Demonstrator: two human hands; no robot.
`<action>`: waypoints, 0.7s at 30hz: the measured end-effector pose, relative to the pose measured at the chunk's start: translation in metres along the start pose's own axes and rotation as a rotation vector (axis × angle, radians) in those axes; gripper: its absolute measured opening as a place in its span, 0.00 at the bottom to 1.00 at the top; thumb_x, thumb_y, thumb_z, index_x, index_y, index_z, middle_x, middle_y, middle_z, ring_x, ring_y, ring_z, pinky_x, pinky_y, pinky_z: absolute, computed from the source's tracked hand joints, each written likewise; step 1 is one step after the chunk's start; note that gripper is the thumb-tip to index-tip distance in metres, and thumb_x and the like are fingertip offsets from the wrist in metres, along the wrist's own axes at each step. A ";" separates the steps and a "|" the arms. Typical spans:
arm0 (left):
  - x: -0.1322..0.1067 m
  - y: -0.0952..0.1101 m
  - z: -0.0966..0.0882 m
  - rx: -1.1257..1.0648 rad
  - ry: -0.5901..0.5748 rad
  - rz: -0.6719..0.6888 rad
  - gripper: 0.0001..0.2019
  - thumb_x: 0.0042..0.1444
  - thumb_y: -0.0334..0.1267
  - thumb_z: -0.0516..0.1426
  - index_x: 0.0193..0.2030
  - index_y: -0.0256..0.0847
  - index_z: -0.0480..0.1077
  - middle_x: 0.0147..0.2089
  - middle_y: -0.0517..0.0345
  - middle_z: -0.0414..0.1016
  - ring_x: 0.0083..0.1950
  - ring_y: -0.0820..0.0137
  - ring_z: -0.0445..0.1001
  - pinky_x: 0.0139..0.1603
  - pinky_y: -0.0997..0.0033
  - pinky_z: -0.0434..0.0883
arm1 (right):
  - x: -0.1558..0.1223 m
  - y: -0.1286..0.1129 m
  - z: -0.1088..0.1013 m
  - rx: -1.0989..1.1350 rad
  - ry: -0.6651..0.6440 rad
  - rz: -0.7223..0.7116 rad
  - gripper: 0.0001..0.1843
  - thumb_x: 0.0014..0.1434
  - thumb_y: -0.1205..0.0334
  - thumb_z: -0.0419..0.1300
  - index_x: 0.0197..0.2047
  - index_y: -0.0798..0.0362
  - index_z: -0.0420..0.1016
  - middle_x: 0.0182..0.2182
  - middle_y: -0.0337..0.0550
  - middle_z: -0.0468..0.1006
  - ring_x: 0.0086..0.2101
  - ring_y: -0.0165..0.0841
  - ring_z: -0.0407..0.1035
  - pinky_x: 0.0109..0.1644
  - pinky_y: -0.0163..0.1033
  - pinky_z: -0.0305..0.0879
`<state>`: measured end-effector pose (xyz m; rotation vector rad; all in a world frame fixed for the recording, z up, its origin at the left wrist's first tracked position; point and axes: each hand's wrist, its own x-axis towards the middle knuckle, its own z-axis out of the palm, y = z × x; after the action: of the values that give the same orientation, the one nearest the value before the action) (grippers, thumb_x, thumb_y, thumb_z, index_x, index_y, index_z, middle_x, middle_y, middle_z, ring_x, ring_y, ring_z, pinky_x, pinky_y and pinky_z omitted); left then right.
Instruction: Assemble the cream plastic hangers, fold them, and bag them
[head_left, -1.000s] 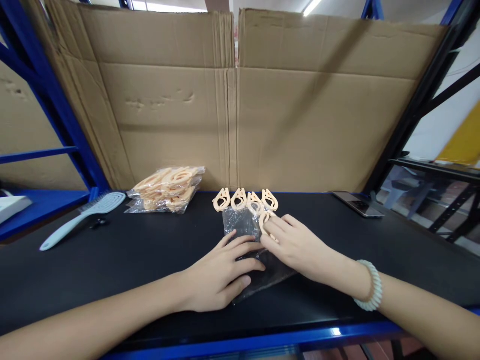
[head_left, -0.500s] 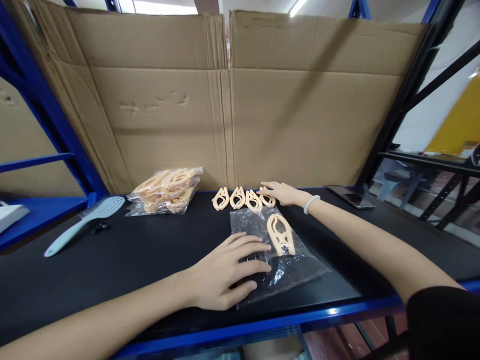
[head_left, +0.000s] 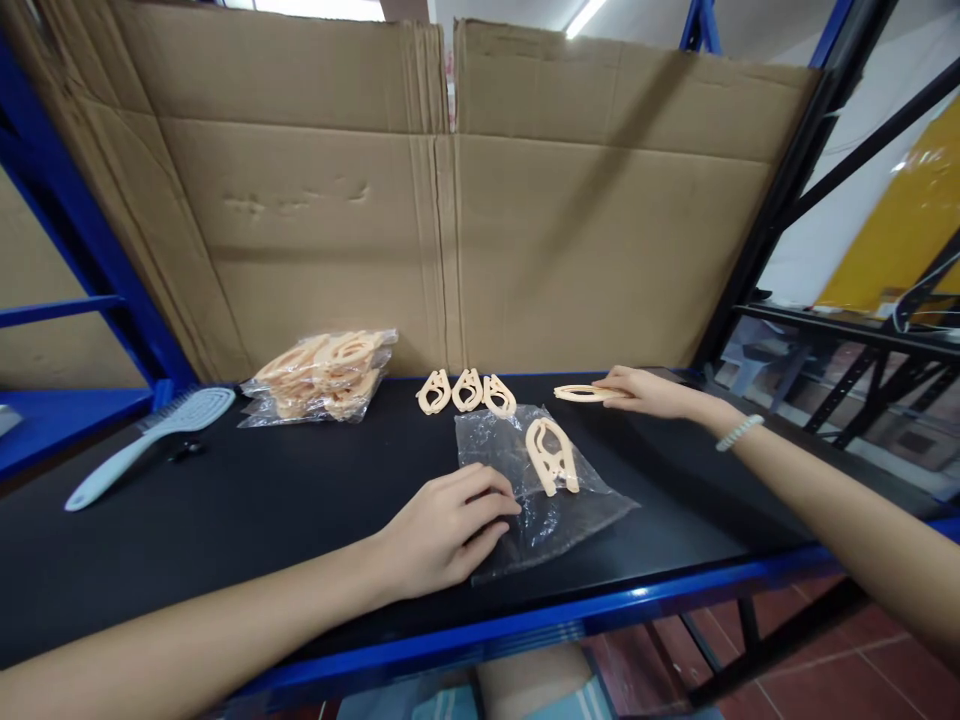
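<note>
A beige folding clothes hanger (head_left: 581, 393) is gripped at its right end by my right hand (head_left: 641, 390), held edge-on above the table's back right area. My left hand (head_left: 450, 525) rests at the left side of a clear plastic bag (head_left: 555, 535), fingers bent and drawn together on its edge. One folded hanger (head_left: 551, 457) lies at the bag's upper part; whether it is inside or on top I cannot tell. Behind the bag, three more folded hangers lie in a row, the middle hanger (head_left: 467, 391) among them.
Bagged hangers (head_left: 322, 375) are piled at the back left. Left of them lies a light blue hairbrush (head_left: 161, 435), with a small black object (head_left: 186, 450) beside it. Cardboard (head_left: 600, 230) walls the back of the black table (head_left: 315, 500), which has a blue front edge.
My right hand has picked up the rightmost hanger of the row and moved right with it. My left hand's spread fingers have drawn together on the bag. The view has shifted slightly.
</note>
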<state>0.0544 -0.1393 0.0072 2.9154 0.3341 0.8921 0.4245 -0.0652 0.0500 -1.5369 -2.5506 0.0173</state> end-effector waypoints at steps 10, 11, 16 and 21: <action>-0.001 0.002 0.002 -0.050 0.017 -0.077 0.14 0.59 0.27 0.51 0.50 0.39 0.67 0.47 0.48 0.71 0.47 0.66 0.71 0.47 0.65 0.73 | -0.086 -0.150 -0.026 -0.038 0.323 -0.281 0.17 0.67 0.63 0.47 0.56 0.49 0.69 0.39 0.46 0.69 0.30 0.30 0.68 0.34 0.35 0.68; 0.000 0.002 0.002 -0.056 0.022 -0.080 0.14 0.59 0.27 0.51 0.51 0.39 0.67 0.48 0.48 0.71 0.47 0.66 0.71 0.48 0.65 0.73 | -0.090 -0.164 -0.025 -0.072 0.297 -0.303 0.16 0.67 0.64 0.48 0.54 0.49 0.69 0.38 0.45 0.70 0.28 0.29 0.68 0.32 0.34 0.67; 0.001 0.003 0.002 -0.086 0.027 -0.084 0.14 0.59 0.27 0.51 0.51 0.38 0.66 0.48 0.48 0.70 0.47 0.66 0.71 0.47 0.65 0.73 | -0.081 -0.202 0.001 -0.314 0.377 -0.392 0.13 0.65 0.70 0.47 0.43 0.54 0.72 0.32 0.45 0.73 0.24 0.30 0.67 0.22 0.35 0.59; 0.001 0.003 0.002 -0.110 0.069 -0.093 0.14 0.58 0.25 0.51 0.50 0.38 0.66 0.48 0.48 0.69 0.49 0.66 0.70 0.49 0.66 0.72 | -0.054 -0.211 0.037 -0.431 0.468 -0.427 0.10 0.61 0.73 0.51 0.41 0.59 0.73 0.33 0.49 0.76 0.29 0.34 0.71 0.24 0.35 0.65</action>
<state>0.0566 -0.1425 0.0062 2.7499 0.4085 0.9668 0.2587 -0.2091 0.0259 -0.9059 -2.5131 -0.8797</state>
